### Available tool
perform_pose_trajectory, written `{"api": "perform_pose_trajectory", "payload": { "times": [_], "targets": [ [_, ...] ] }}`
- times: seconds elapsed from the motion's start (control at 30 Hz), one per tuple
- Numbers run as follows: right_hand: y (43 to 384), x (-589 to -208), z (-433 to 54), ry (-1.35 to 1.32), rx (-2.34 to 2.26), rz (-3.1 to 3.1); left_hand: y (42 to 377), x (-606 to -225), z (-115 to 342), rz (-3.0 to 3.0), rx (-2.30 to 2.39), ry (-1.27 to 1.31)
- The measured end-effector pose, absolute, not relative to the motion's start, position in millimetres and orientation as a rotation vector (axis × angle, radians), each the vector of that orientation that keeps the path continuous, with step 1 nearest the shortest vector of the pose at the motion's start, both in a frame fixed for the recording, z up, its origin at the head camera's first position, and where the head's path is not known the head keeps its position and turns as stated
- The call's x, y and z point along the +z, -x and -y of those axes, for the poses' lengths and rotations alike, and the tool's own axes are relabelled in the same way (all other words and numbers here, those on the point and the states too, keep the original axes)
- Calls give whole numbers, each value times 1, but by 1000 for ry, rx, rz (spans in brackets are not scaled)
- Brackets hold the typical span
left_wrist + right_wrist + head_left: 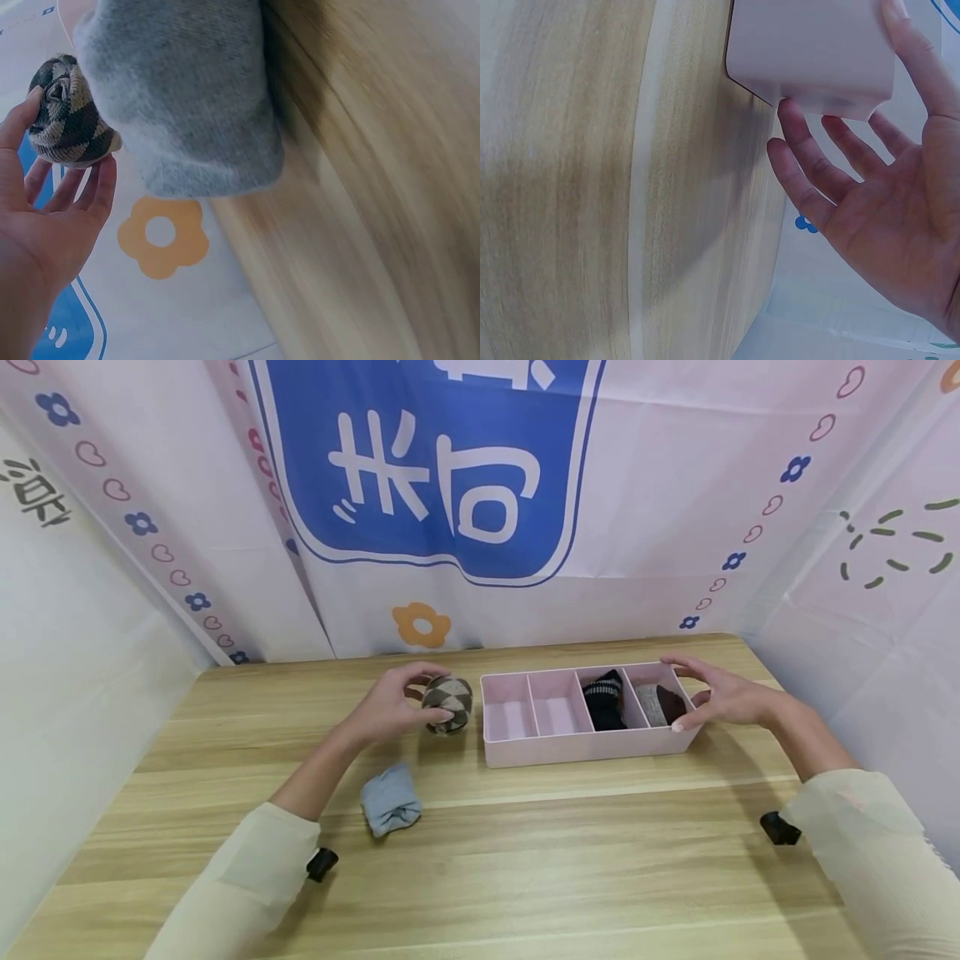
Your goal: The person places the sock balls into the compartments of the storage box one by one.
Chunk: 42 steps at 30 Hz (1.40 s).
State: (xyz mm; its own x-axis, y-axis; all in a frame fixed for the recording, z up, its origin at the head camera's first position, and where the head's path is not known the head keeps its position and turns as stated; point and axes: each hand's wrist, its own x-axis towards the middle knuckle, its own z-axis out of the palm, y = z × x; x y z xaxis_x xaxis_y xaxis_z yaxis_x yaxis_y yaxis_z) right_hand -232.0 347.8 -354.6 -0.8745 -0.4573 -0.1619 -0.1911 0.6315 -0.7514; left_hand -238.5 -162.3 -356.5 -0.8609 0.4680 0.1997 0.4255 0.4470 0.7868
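My left hand (395, 700) holds a rolled sock (447, 703) with a brown and beige checkered pattern, thumb on one side and fingers on the other. The sock is just left of a pink divided box (585, 746). At the box's right end, my right hand (723, 697) grips the end wall, thumb at the near corner and forefinger at the far one. In the right wrist view, other fingertips (791, 109) meet that wall. A black patterned sock (606, 702) and a grey and maroon sock (660, 705) sit in the two rightmost compartments.
A folded grey-blue sock (391, 802) lies on the wooden table (525, 868), nearer than the left hand; it looms large in the left wrist view. Behind the table hangs a printed cloth (637, 527), with more cloth at both sides.
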Motion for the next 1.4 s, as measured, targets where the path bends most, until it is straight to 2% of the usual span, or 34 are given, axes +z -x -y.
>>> {"api": "perform_pose_trajectory", "payload": {
  "times": [1.4],
  "targets": [
    [232,-355,-348,475,-1103,-2515,246,-338,84,-2525,1539,-888]
  ]
}}
